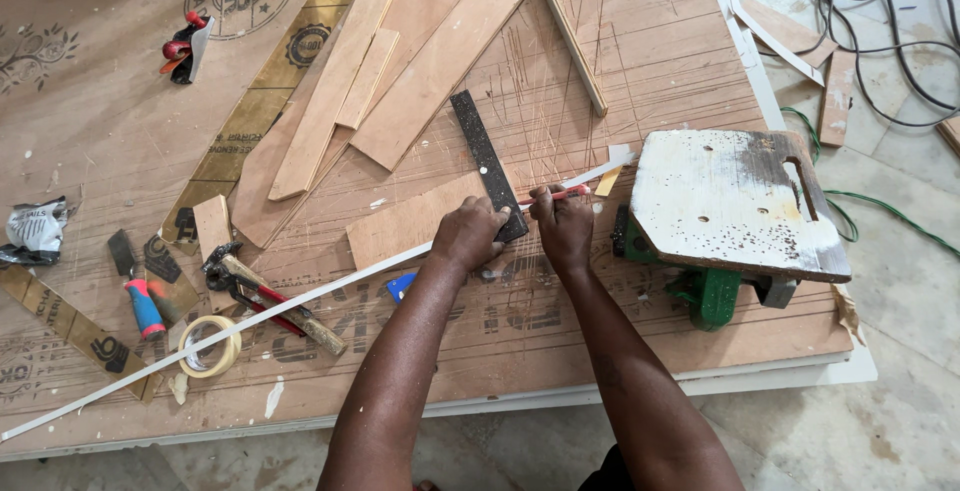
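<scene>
My left hand (468,234) presses down on the lower end of a black try square (486,160) that lies across a long thin white strip (250,318). Just to the right, my right hand (564,226) grips a red pencil (573,192) with its tip at the square's edge on the strip. A plywood offcut (405,224) lies under the square's left side. All of it rests on a large scratched plywood sheet (660,61).
An upturned saw with a white base plate and green body (735,213) sits at right. Wood strips (400,61) lie behind. A hammer (275,303), tape roll (209,346), chisel (138,296) and plane (186,47) lie left. Cables (880,31) trail on the floor.
</scene>
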